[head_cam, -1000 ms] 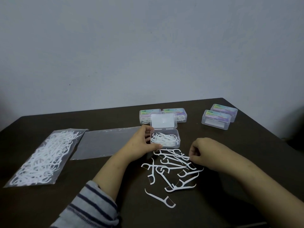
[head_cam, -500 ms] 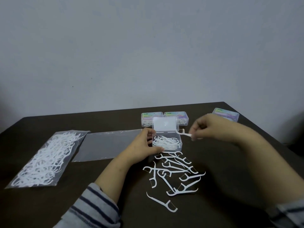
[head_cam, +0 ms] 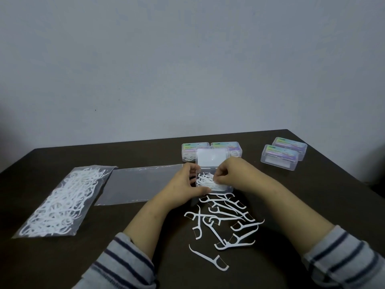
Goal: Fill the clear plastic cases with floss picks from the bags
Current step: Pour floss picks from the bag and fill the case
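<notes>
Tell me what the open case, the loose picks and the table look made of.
Open case: clear hard plastic, glossy; the picks inside show through its walls.
Loose floss picks: white moulded plastic, matte-looking, thin and rigid in shape, with a fine thread across each head.
Table: dark brown, dull finish; probably wood or laminate, the picture cannot settle which.

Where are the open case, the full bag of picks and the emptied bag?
Open case (head_cam: 211, 158): head view, on its raised lid.
Full bag (head_cam: 60, 202): head view, on the picks inside.
Emptied bag (head_cam: 139, 184): head view, on its flat middle.
</notes>
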